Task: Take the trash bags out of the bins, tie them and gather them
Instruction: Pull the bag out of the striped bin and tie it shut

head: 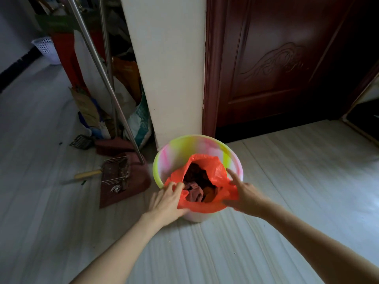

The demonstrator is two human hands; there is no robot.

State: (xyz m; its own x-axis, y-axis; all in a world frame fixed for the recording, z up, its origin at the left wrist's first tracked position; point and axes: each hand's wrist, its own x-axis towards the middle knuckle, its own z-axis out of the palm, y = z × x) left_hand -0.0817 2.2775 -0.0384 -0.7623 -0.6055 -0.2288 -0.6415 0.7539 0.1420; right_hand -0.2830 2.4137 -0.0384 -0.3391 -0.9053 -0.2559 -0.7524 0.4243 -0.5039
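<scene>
Down at the bin, both hands work the bag's mouth. Left hand (168, 198) has its fingers curled over the near-left edge of the orange trash bag (213, 171), pinching the plastic where it folds over the bin's rim — likely to peel it free. Right hand (244, 194) sits at the near-right edge; thumb underneath touching the plastic, forefinger stretched out straight above it. Whether it has actually clamped the film, I cannot tell.

Bag is not yet out: it sits inside the round pink-and-yellow plastic bin (184, 145), slumped toward the near side, mouth open and untied. Inside — crumpled dark red and pinkish scraps, something orange-brown at the near right.

Bin stands on the pale floor (266, 253) against the foot of a white pillar (170, 78), a dark red dustpan (131, 181) just to its left.
</scene>
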